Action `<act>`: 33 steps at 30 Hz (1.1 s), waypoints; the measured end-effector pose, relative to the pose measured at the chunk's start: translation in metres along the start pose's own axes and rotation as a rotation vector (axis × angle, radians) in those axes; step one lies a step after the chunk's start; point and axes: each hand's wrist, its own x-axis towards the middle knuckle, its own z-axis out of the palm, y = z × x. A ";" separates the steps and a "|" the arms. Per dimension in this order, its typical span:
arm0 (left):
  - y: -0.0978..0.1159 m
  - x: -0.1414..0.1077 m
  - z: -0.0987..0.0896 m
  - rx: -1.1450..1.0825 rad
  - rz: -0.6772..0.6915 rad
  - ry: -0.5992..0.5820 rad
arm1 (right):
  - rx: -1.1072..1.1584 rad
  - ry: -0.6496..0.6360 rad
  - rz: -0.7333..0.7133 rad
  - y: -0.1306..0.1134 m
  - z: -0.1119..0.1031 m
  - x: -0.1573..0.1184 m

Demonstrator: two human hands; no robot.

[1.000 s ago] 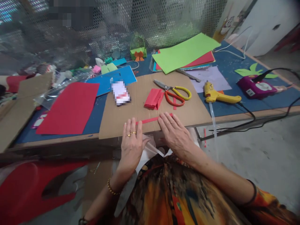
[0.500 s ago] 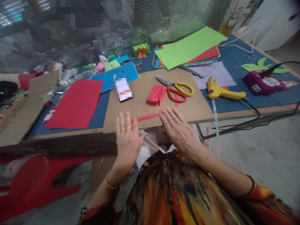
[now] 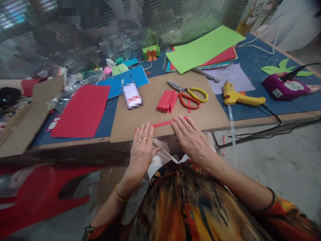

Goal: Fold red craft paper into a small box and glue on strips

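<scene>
A narrow red paper strip [image 3: 162, 124] lies along the front of a cardboard sheet [image 3: 213, 115]. My left hand [image 3: 142, 145] rests flat over the strip's left part, fingers stretched out, a ring on one finger. Over its right part lies my right hand [image 3: 189, 135], also flat with fingers extended. Just beyond the strip sit a folded red paper piece [image 3: 166, 101] and scissors [image 3: 187, 93] with one yellow and one orange handle. A short red strip [image 3: 189, 106] is partly hidden beneath the scissors. Further left on the cardboard is a phone [image 3: 132, 95], partly blurred out.
On the right are a yellow glue gun [image 3: 244, 97] with its stick hanging past the table edge, and a purple power box [image 3: 283, 88]. A red sheet [image 3: 81, 112] lies left. Green sheets [image 3: 205, 50] and a small green basket [image 3: 150, 50] stand at the back.
My left hand has slid right along the red strip, its fingers now closer together and covering more of it. My right hand has stayed in place.
</scene>
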 end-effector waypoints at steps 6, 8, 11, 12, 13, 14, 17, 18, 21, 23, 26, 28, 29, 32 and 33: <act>-0.013 -0.022 -0.004 0.075 -0.038 0.067 | -0.080 0.048 -0.028 -0.001 0.002 0.003; -0.018 -0.029 -0.011 0.089 -0.053 0.060 | -0.059 0.045 -0.011 -0.001 0.006 0.004; -0.029 -0.022 -0.029 0.077 -0.118 0.056 | -0.017 0.018 0.019 0.000 0.011 0.006; -0.034 -0.012 -0.036 0.057 -0.145 0.061 | -0.011 0.010 0.023 0.000 0.013 0.006; -0.038 0.004 -0.042 0.020 -0.190 0.043 | -0.008 0.005 0.024 0.001 0.014 0.007; -0.042 0.025 -0.047 -0.045 -0.211 0.021 | -0.003 0.004 0.024 0.002 0.015 0.007; -0.050 0.105 -0.050 -0.203 -0.249 -0.140 | 0.042 0.023 0.013 0.004 0.017 0.007; -0.051 0.132 -0.047 -0.213 -0.263 -0.173 | 0.056 0.035 0.005 0.005 0.018 0.008; -0.049 0.196 -0.031 -0.266 -0.276 -0.296 | 0.065 0.066 -0.025 0.005 0.017 0.009; -0.046 0.218 -0.020 -0.275 -0.281 -0.351 | 0.059 0.078 -0.028 0.004 0.016 0.011; -0.044 0.230 -0.007 -0.303 -0.289 -0.396 | 0.056 0.078 -0.020 0.001 0.015 0.013; -0.043 0.232 -0.002 -0.335 -0.299 -0.406 | 0.064 0.065 -0.014 -0.001 0.016 0.014; -0.043 0.232 0.000 -0.354 -0.305 -0.409 | 0.067 0.061 -0.015 -0.001 0.017 0.014; -0.042 0.234 0.003 -0.425 -0.320 -0.418 | 0.065 0.061 -0.025 0.000 0.022 0.014; -0.041 0.234 0.004 -0.454 -0.327 -0.421 | 0.061 0.062 -0.028 0.001 0.023 0.014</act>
